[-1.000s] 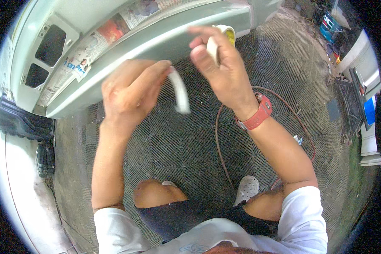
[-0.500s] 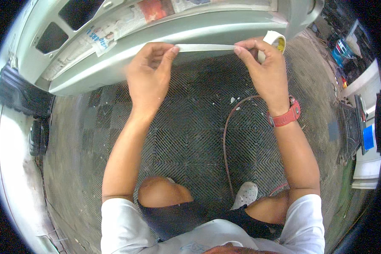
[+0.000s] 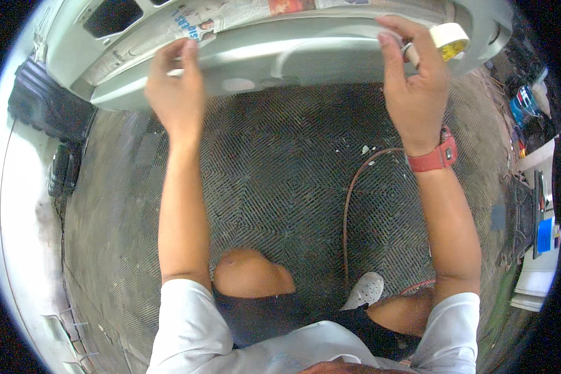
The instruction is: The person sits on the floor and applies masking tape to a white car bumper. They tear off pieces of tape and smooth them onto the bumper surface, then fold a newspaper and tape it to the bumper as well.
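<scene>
My left hand [image 3: 177,90] is raised to the lower edge of the newspaper, its thumb and fingertips pinched together on the end of a pale strip of masking tape. Much of that strip is hard to make out against the paper. My right hand [image 3: 419,84] is up at the right part of the panel, curled around a roll of masking tape [image 3: 450,38]. Its thumb and forefinger tips stand slightly apart near the paper's edge. Newspaper sheets [image 3: 237,14] cover an opening in the pale grey-green car panel [image 3: 318,53], which has lighter patches on its lower face.
Dark ribbed matting [image 3: 280,174] covers the floor. A reddish hose [image 3: 348,218] curves across it near my shoe [image 3: 364,290]. Black plastic parts [image 3: 50,103] stand at the left, beside a white panel [image 3: 28,230]. A blue container [image 3: 525,106] and other items line the right side.
Both hands have moved up to the newspaper's edge and farther apart, the left one leftward, the right one rightward with the roll. The strip no longer stands out in front of the floor and panel.
</scene>
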The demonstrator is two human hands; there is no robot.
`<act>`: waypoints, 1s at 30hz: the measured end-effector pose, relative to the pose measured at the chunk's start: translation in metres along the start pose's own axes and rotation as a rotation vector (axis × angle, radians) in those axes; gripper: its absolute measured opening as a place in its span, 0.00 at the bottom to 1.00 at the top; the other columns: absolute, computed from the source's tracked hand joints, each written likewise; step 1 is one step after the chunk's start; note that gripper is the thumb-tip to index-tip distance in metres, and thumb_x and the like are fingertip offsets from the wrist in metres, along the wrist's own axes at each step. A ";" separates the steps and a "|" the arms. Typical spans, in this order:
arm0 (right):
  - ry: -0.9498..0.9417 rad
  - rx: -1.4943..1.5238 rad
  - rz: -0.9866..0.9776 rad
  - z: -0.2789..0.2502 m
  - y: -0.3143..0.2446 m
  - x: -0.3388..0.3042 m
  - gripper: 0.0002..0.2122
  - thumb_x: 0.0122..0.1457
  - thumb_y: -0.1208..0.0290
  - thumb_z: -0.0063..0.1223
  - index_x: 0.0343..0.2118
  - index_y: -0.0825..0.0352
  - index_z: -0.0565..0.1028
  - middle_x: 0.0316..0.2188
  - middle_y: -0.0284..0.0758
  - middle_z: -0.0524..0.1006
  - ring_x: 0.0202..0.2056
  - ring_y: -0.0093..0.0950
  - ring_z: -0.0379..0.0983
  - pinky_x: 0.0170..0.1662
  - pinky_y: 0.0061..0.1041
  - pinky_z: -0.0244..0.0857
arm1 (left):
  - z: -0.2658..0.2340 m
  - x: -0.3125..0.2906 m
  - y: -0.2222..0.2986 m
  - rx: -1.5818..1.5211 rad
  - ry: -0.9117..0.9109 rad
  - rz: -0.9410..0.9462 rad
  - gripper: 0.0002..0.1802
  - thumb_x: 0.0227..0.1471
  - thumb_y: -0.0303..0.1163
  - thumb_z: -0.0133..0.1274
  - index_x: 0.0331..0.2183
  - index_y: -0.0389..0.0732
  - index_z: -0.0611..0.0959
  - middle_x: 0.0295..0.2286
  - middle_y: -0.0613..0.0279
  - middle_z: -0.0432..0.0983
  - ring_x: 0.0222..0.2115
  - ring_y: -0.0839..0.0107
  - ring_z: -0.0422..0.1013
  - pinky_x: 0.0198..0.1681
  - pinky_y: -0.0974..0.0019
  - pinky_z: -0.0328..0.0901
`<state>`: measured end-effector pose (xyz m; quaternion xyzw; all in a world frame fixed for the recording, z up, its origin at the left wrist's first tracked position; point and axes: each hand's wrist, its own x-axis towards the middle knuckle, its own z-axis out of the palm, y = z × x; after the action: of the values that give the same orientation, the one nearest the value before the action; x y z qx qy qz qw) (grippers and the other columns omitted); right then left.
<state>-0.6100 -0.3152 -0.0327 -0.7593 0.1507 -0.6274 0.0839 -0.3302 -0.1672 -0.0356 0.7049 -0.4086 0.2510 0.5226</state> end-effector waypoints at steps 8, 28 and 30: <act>0.120 -0.017 -0.070 -0.008 -0.011 -0.005 0.05 0.67 0.74 0.60 0.42 0.64 0.83 0.38 0.31 0.84 0.40 0.23 0.79 0.47 0.24 0.70 | -0.008 0.070 -0.069 0.114 -0.426 -0.145 0.29 0.49 0.53 0.68 0.41 0.35 0.90 0.29 0.55 0.85 0.32 0.64 0.79 0.41 0.61 0.72; 0.078 -0.013 0.010 -0.004 -0.010 -0.014 0.04 0.67 0.74 0.61 0.42 0.66 0.83 0.37 0.29 0.85 0.40 0.19 0.78 0.46 0.21 0.71 | -0.003 0.094 -0.102 -0.104 -0.188 -0.058 0.28 0.49 0.41 0.69 0.48 0.35 0.81 0.37 0.51 0.83 0.36 0.64 0.79 0.39 0.61 0.73; 0.068 -0.040 0.020 -0.011 -0.002 -0.018 0.05 0.67 0.74 0.61 0.42 0.66 0.83 0.37 0.29 0.85 0.39 0.18 0.78 0.46 0.20 0.71 | -0.007 0.060 -0.011 -0.041 -0.258 -0.178 0.25 0.53 0.26 0.60 0.54 0.36 0.80 0.45 0.46 0.79 0.43 0.57 0.78 0.44 0.55 0.72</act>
<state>-0.6236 -0.3063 -0.0467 -0.7375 0.1736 -0.6489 0.0698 -0.2876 -0.1777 0.0076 0.7540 -0.4131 0.1028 0.5003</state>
